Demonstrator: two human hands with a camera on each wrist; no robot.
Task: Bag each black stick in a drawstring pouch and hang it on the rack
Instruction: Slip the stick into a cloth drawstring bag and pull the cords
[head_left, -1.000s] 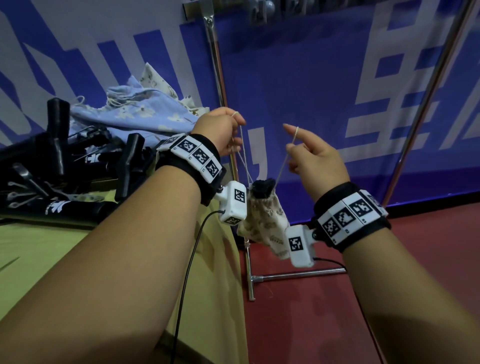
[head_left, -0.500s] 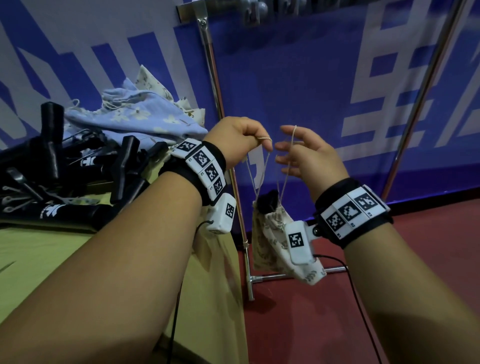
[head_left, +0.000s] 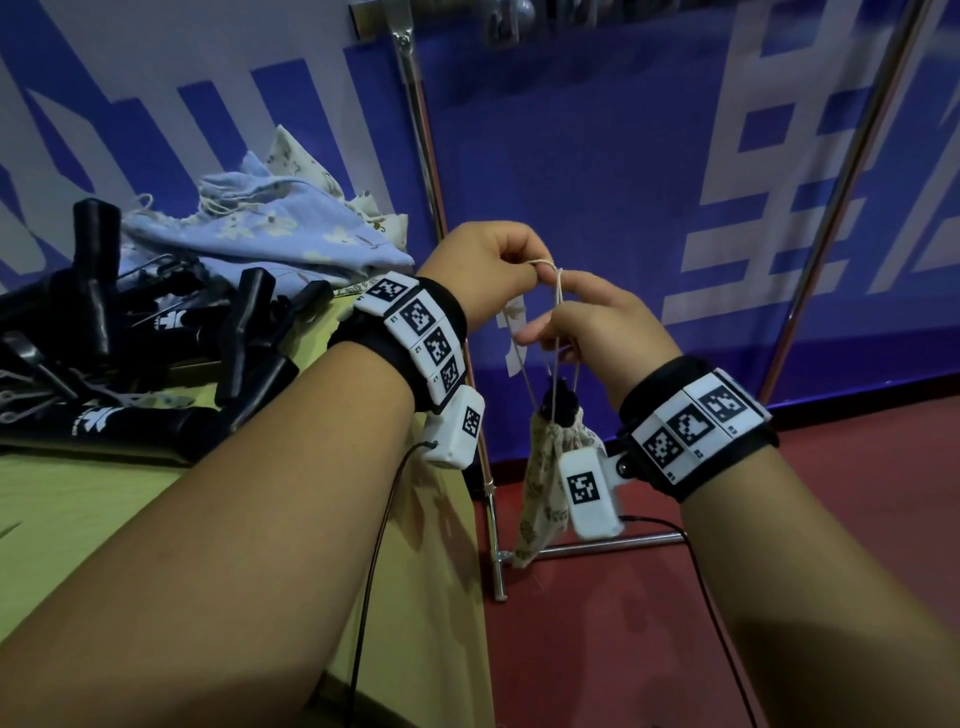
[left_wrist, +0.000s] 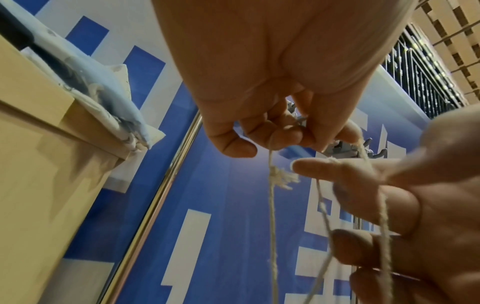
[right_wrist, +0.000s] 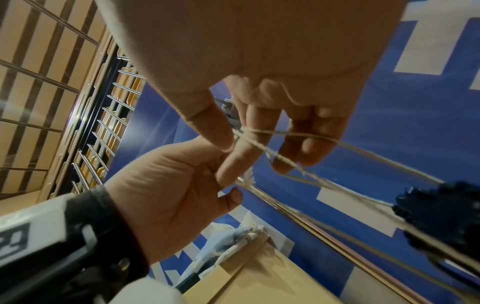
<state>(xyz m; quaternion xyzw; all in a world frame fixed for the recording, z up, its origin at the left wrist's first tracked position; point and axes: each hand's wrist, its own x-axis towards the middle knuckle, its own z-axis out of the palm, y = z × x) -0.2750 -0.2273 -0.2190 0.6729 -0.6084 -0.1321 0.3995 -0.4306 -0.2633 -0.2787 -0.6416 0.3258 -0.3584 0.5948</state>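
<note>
Hands meet mid-frame, left hand (head_left: 485, 270) and right hand (head_left: 597, 332) both pinching drawstring (head_left: 558, 291), patterned pouch (head_left: 545, 483) dangling at 6 o'clock, trefoil-logo black sticks (head_left: 130, 421) piled at 9 o'clock.

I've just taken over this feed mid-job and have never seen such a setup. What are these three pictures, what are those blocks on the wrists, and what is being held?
No machine here: a person works with bare hands. The checkered blocks are marker bands with a small camera on each wrist. The wide picture comes from a head camera looking down; the other two look up along each hand from the wrists.

The left hand and right hand both pinch the drawstring of a patterned pouch, which hangs in the air below them with a black stick poking out of its mouth.

On the table lie more black sticks and a heap of empty pouches. The metal rack stands behind the table.
</note>
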